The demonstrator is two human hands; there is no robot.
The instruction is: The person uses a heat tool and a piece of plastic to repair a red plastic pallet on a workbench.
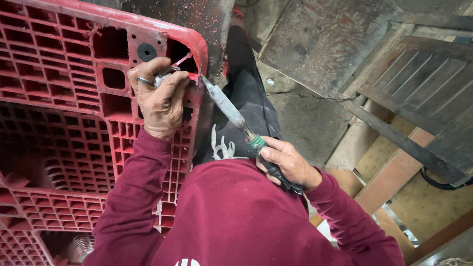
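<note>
— Where's the soldering iron (231, 111)?
— Right hand (288, 165) grips its handle, tip at eleven o'clock on the red pallet (59, 74).
— Left hand (160, 98)?
— Pinching pliers (165, 79) at the pallet's corner.

Open concrete floor (300, 118) lies at 1 o'clock of the right hand (288, 165); a red ribbed plastic pallet (59, 98) blocks 9 o'clock, dark weathered wooden boards (414, 98) crowd 3 o'clock.

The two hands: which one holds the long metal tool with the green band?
The right hand grips that tool. The left hand presses a small piece against the red plastic pallet.
</note>
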